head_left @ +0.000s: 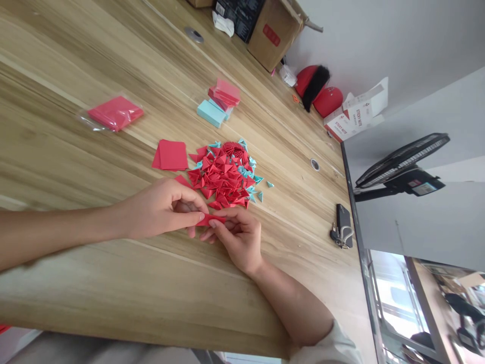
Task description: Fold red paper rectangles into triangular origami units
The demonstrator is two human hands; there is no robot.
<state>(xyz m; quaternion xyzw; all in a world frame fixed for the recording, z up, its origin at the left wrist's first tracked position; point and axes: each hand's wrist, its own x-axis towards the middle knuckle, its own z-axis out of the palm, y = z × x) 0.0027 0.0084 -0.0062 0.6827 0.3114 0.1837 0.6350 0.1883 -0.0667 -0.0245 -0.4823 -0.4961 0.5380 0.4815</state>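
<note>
Between my two hands is a small folded strip of red paper (206, 219). My left hand (164, 210) pinches its left end between thumb and fingers. The right end is pinched by my right hand (242, 237), the thumb lying on top of the paper. Just beyond my fingers lies a heap of folded red paper triangles (225, 177), with light blue folded triangles (252, 192) mixed in and at its right side. A round pleated red paper piece (235, 150) sits at the heap's far side. Flat red paper sheets (172, 154) lie left of the heap.
A plastic-wrapped red paper pack (115, 114) lies far left on the wooden table (76, 177). Beyond the heap are red paper stacks (225, 93) and a light blue stack (211, 112). Cardboard box (275, 33), sticky-note box (354, 114), fan (401, 167) and keys (341, 236) line the far edge.
</note>
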